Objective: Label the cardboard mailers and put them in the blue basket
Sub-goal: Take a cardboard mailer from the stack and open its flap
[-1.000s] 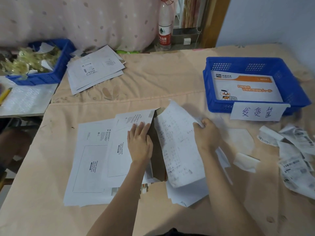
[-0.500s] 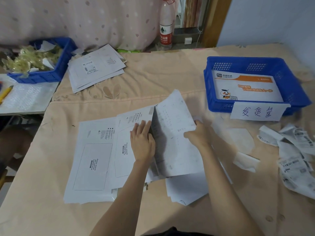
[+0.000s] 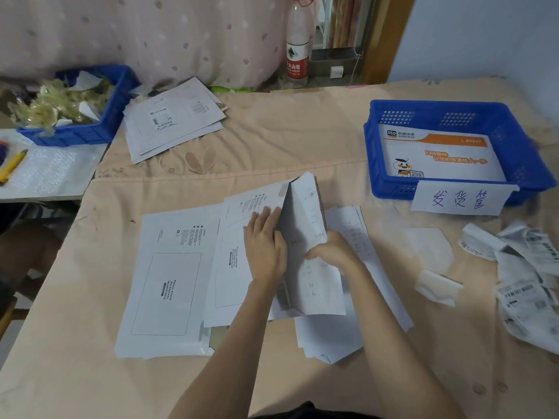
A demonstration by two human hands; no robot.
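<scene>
cardboard mailer (image 3: 242, 255) lay flat mid-table (image 3: 272, 140), long axis running near-to-far, printed face up | left hand (image 3: 266, 249) pressed flat on it, fingers straight | right hand (image 3: 331, 252) pinched a paper sheet (image 3: 314, 285) tilted up beside it | blue basket (image 3: 453, 116) far right, well apart

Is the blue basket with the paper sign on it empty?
No. The blue basket already holds one white and orange mailer lying flat on its bottom.

Blue basket (image 3: 373, 164); white-and-orange mailer (image 3: 438, 152) (inside); peach tablecloth (image 3: 272, 140); pink dotted curtain (image 3: 151, 34).
</scene>
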